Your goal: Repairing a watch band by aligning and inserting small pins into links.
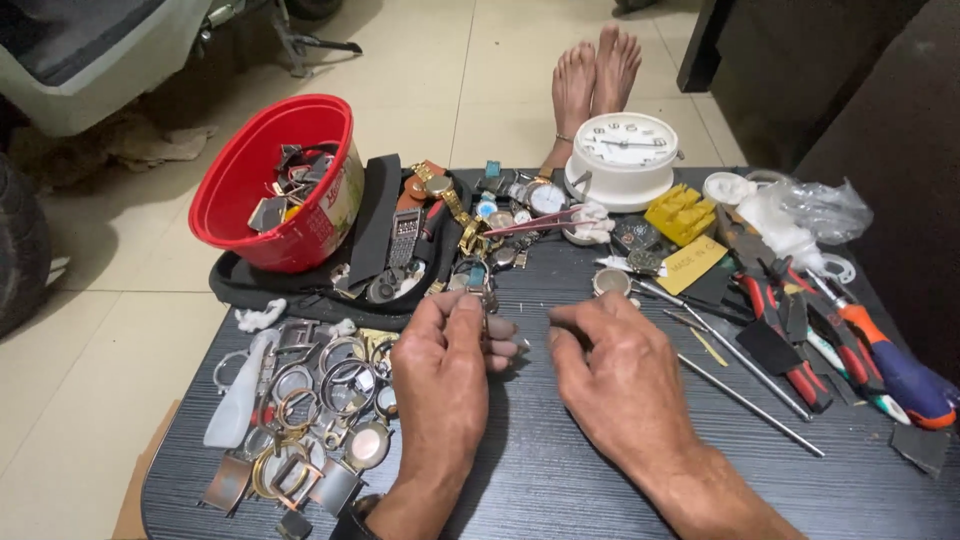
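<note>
A dark wood-grain table (560, 480) is seen beneath both hands. Left of the fingers, metal watch cases (320, 400) are spread; beyond them a red bowl (270, 180) and white clock (625, 155) are set; to the right, red-handled pliers (790, 330) are laid.

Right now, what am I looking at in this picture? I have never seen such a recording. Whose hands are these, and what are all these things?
A camera on a person's head looks down at that person's own bare hands over a dark table. The left hand pinches a small metal part, too small to identify. The right hand rests beside it, fingers curled and empty. At the left lie loose watch cases and rings; behind them stands a red bucket with parts. A white clock stands at the back, red-handled pliers lie at the right. The person's bare feet show beyond the table.
</note>
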